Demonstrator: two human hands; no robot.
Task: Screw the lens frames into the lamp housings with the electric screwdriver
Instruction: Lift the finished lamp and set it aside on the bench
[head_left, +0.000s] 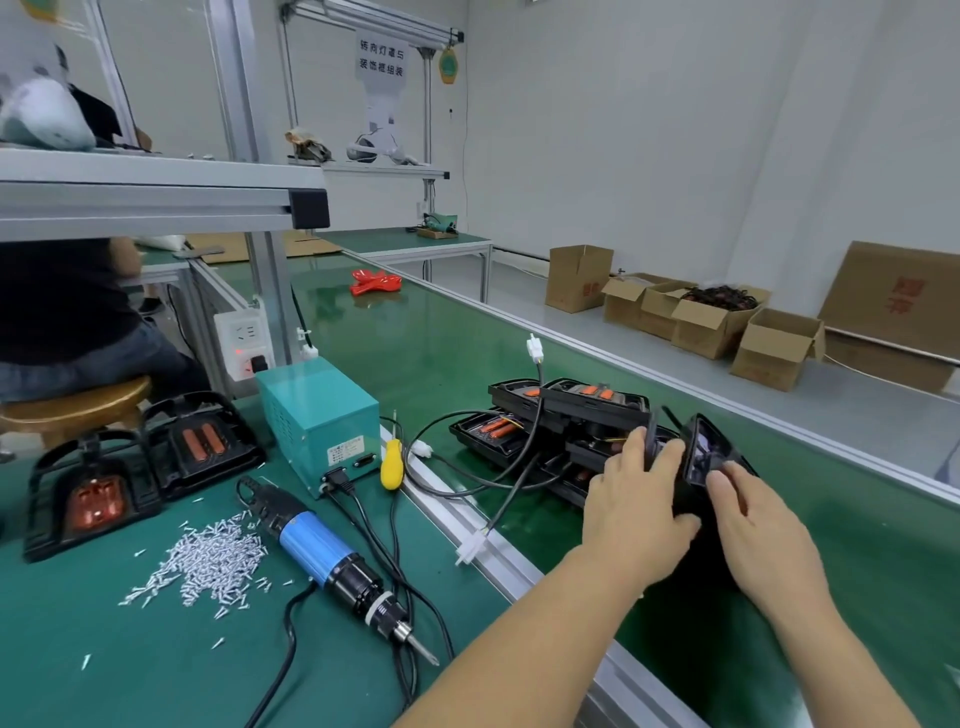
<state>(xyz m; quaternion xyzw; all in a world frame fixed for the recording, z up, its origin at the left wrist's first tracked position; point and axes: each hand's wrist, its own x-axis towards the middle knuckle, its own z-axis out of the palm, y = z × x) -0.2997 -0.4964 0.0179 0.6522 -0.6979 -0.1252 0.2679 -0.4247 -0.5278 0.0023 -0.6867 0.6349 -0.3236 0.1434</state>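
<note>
both hands are reaching to the belt at right: the left hand (635, 501) is gripping a black lamp housing (709, 457) while the right hand (750, 514) is grasping its near edge. trailing cables (467, 462) from the stacked housings (545, 421) could be snagging and dragging the pile. the electric screwdriver (337, 561) is lying near left beside loose screws (208, 558). far right, an open carton (719, 312) is holding dark wiring.
</note>
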